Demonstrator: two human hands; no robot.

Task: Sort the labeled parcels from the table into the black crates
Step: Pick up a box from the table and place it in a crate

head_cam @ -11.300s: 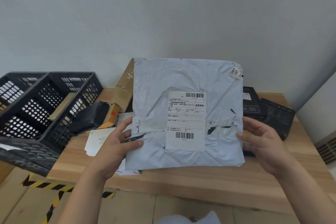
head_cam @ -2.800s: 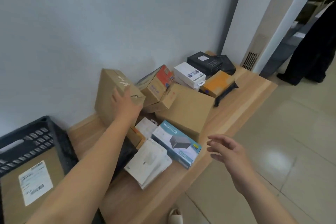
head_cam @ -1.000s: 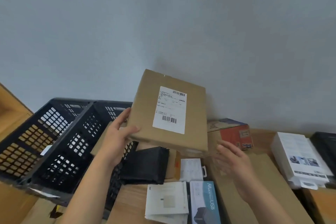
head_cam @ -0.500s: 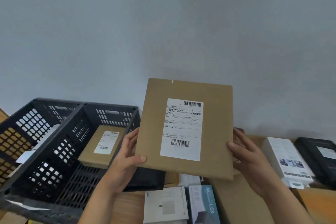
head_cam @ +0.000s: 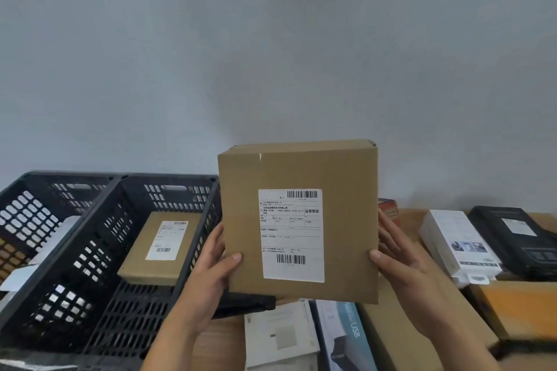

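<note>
I hold a brown cardboard box (head_cam: 241,214) upright in front of me, its white shipping label (head_cam: 291,235) facing me. My left hand (head_cam: 211,274) grips its left edge and my right hand (head_cam: 401,268) grips its right edge. Two black perforated crates stand at the left. The nearer crate (head_cam: 99,250) holds a flat brown labeled parcel (head_cam: 159,247). The far-left crate (head_cam: 27,220) shows something pale inside, partly hidden.
On the wooden table lie a white product box (head_cam: 458,244), a black box (head_cam: 518,238), an orange box (head_cam: 518,307), a blue USB-device box (head_cam: 343,337), a white flat box (head_cam: 280,337), a large brown carton (head_cam: 401,331) and a black pouch (head_cam: 247,304). A grey wall stands behind.
The box has turned more upright and square toward me, and both hands now grip its sides. My view has dropped slightly, showing more of the crate's inside.
</note>
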